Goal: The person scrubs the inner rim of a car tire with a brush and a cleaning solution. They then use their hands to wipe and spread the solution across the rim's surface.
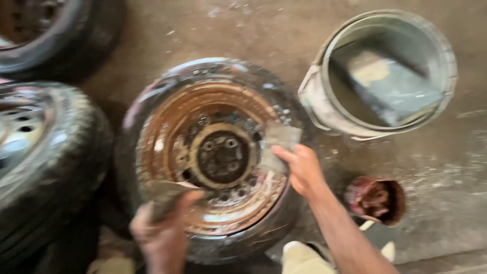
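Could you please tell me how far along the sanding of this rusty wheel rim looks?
Done: little; the rim is mostly rust-brown. In hand: right hand and left hand each press a grey sheet against it. Left: most of the rim's face.

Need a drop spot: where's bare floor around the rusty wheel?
Bare concrete lies above the rusty wheel, left of the bucket, and along the right edge below the bucket, past the small rusty can. The left side is crowded with tyres. Both hands, left hand and right hand, work at the wheel.
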